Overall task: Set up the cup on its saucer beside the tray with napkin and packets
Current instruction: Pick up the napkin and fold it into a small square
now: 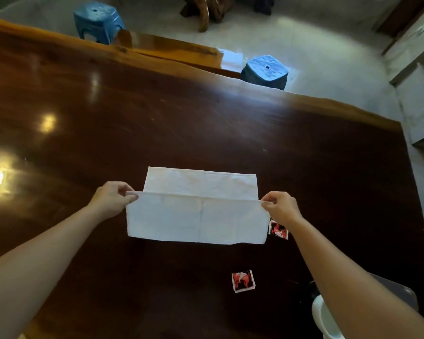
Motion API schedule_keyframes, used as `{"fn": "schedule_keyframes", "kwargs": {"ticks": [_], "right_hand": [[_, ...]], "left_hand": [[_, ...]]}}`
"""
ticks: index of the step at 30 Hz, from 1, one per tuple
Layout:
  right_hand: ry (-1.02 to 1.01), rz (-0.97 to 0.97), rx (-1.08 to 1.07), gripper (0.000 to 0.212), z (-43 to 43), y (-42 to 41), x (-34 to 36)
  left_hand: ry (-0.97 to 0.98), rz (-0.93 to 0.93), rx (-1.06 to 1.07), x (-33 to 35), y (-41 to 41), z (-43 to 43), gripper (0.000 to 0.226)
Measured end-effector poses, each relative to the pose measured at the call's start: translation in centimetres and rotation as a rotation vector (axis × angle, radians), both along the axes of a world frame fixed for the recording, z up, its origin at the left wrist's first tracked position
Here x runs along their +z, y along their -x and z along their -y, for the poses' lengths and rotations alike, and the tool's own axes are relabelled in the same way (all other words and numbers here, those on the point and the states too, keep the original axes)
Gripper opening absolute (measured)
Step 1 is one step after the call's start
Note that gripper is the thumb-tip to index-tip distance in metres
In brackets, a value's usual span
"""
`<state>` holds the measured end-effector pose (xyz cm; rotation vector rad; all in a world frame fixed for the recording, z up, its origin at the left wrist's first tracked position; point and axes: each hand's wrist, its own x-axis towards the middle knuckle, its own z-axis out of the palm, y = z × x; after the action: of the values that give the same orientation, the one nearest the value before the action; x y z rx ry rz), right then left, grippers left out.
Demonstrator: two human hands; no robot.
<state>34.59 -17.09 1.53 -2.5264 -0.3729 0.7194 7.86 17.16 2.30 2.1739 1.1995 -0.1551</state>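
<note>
A white napkin (198, 216) is spread over the dark wooden table (157, 123), partly folded, its near flap lifted. My left hand (113, 200) pinches the flap's left corner and my right hand (280, 207) pinches its right corner. One red packet (278, 230) lies just right of the napkin, partly under my right wrist. A second red packet (242, 281) lies nearer to me. A white cup or saucer (322, 319) shows at the lower right, mostly hidden by my right forearm, beside a grey tray (402, 293).
Two blue plastic stools (97, 22) (264, 72) stand on the tiled floor beyond the table's far edge. A wooden stump-like piece (206, 11) stands further back. The table's right edge runs close to the tray.
</note>
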Motion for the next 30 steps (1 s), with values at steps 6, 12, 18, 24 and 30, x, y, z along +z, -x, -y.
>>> {"fn": "schedule_keyframes", "kwargs": {"ticks": [6, 12, 18, 24, 30], "right_hand": [[-0.033, 0.049, -0.146, 0.008, -3.4, -4.3, -2.0], [0.002, 0.036, -0.228, 0.006, -5.8, -7.5, -6.8], [-0.062, 0.049, -0.346, 0.004, -7.7, -9.4, -11.0], [-0.214, 0.125, -0.389, 0.002, -8.9, -9.7, -13.0], [-0.263, 0.116, -0.469, 0.015, -10.2, -9.9, -13.9]], "left_hand": [[0.025, 0.110, 0.166, -3.3, -5.0, -2.9, 0.005], [0.033, 0.048, 0.229, -8.5, -8.7, -4.8, 0.007], [0.004, 0.019, 0.266, -12.1, -10.9, -5.8, 0.011], [-0.028, -0.027, 0.234, -13.9, -11.3, -6.7, 0.015], [-0.019, -0.059, 0.156, -13.8, -11.0, -6.7, 0.017]]}}
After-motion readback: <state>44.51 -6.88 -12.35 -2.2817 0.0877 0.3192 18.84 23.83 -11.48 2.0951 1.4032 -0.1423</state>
